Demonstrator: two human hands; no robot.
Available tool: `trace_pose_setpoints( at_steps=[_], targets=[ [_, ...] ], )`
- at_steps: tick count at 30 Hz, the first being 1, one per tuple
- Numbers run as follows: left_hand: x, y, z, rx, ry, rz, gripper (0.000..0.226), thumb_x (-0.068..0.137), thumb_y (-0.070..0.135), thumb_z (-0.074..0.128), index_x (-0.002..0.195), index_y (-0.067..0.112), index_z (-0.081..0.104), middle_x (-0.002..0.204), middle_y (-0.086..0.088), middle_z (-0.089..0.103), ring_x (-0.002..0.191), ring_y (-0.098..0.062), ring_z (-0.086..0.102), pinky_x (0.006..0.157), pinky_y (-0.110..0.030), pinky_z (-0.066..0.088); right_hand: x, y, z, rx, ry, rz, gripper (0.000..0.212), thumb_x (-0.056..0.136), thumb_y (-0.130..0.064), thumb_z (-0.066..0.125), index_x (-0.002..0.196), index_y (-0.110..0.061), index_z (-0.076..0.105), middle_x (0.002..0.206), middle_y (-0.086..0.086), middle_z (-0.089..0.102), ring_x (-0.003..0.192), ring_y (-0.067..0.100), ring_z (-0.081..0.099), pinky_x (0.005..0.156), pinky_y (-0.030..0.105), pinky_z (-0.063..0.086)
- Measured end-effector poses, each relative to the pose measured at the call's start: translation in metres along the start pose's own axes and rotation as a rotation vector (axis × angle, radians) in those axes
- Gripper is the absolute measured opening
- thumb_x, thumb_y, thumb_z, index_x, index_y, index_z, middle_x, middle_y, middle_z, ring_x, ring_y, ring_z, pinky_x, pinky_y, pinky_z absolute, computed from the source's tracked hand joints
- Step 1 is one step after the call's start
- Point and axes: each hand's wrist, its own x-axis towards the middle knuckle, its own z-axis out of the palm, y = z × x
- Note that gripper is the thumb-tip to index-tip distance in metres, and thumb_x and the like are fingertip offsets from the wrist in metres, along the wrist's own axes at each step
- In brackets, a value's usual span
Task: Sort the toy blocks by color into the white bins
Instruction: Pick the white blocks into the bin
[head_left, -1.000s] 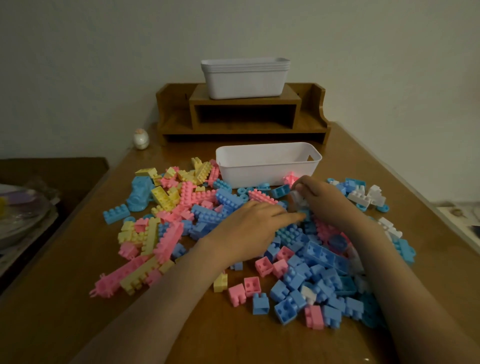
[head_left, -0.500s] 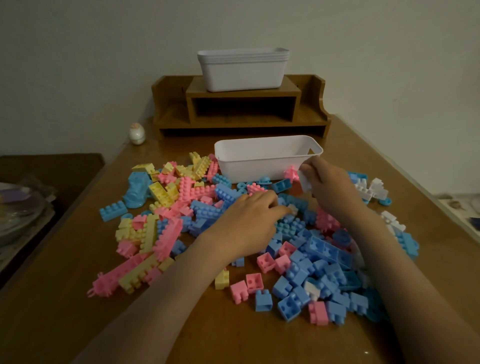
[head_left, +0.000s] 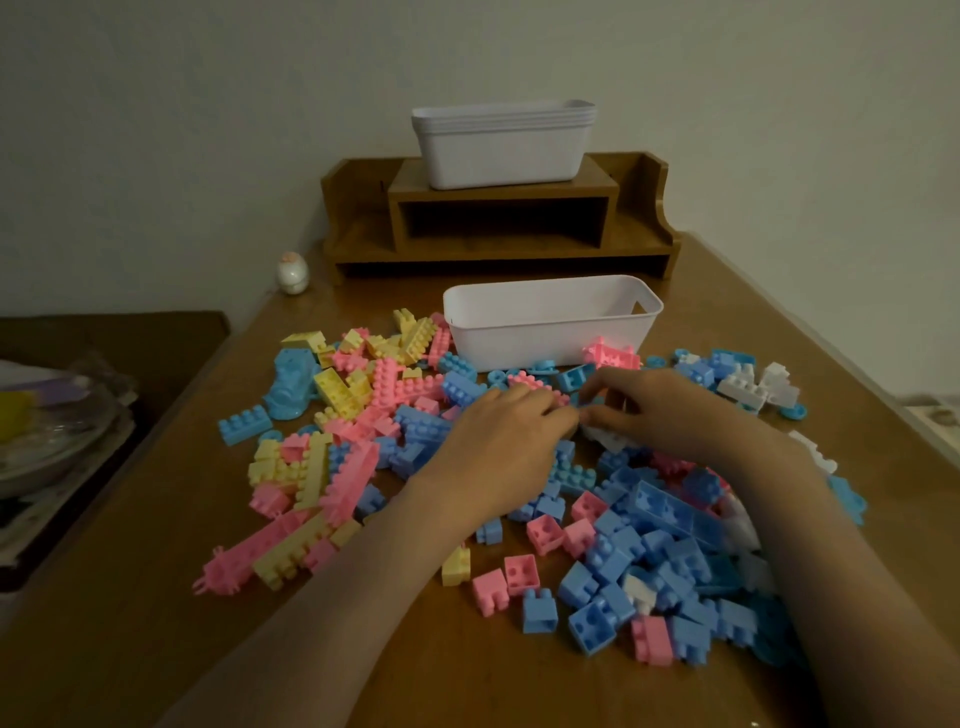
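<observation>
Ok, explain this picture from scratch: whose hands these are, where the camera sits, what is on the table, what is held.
No machine here: a person works with bare hands, and the single camera is worn on their head, looking forward and down. That is why the left hand and right hand reach in from the bottom edge. On the wooden table lies a loose pile of toy blocks in pink, yellow, blue and white. Behind it stands one white bin; its floor is hidden. A stack of white bins sits on a wooden desk shelf by the wall. The hands meet over the pile. The left rests there, nothing visibly held. The right curls over a white block; whether it grips it cannot be told.
</observation>
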Motion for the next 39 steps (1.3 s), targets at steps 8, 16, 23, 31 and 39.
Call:
trace_pose_setpoints(
  at_steps=[8,16,23,31,39],
  targets=[
    [0.0,-0.001,0.005,-0.111,0.052,-0.099,0.034,0.094,0.011,0.044,0.127,0.019,0.049,0.127,0.001,0.053,0.115,-0.017,0.047,0.092,-0.029,0.039,0.0,-0.007,0.002,-0.092,-0.041,0.074,0.024,0.091,-0.038,0.053,0.11,-0.025,0.053,0.1,0.0,0.059,0.085,0.013,0.051,0.075,0.026,0.042],
    [0.001,-0.001,0.004,-0.176,0.069,-0.174,0.04,0.1,0.022,0.039,0.139,0.021,0.036,0.132,-0.001,0.052,0.118,-0.019,0.048,0.092,-0.032,0.043,-0.002,-0.018,0.008,-0.158,0.074,0.03,0.02,0.087,-0.025,0.056,0.106,-0.018,0.057,0.109,0.006,0.061,0.098,0.022,0.056,0.082,0.035,0.048],
    [0.001,-0.003,0.007,-0.156,0.069,-0.144,0.039,0.098,0.016,0.042,0.137,0.02,0.04,0.133,0.001,0.051,0.12,-0.016,0.046,0.095,-0.028,0.039,0.002,-0.01,0.004,-0.12,0.113,0.086,0.016,0.088,-0.029,0.058,0.093,-0.014,0.053,0.094,0.003,0.057,0.084,0.017,0.049,0.071,0.027,0.041],
    [0.003,-0.006,0.01,-0.146,0.052,-0.143,0.036,0.098,0.015,0.041,0.133,0.019,0.045,0.132,0.0,0.051,0.121,-0.016,0.043,0.1,-0.03,0.038,0.002,-0.013,0.008,-0.103,-0.033,0.045,0.022,0.089,-0.036,0.059,0.105,-0.021,0.057,0.105,-0.001,0.058,0.096,0.016,0.054,0.081,0.029,0.045],
    [0.004,-0.006,0.009,-0.253,0.141,-0.205,0.035,0.101,0.029,0.036,0.133,0.018,0.046,0.128,-0.003,0.057,0.115,-0.019,0.051,0.092,-0.031,0.04,0.0,-0.013,0.01,0.075,0.185,-0.179,0.013,0.089,-0.025,0.06,0.082,-0.02,0.052,0.068,-0.012,0.046,0.064,0.009,0.045,0.061,0.022,0.035]
  ],
)
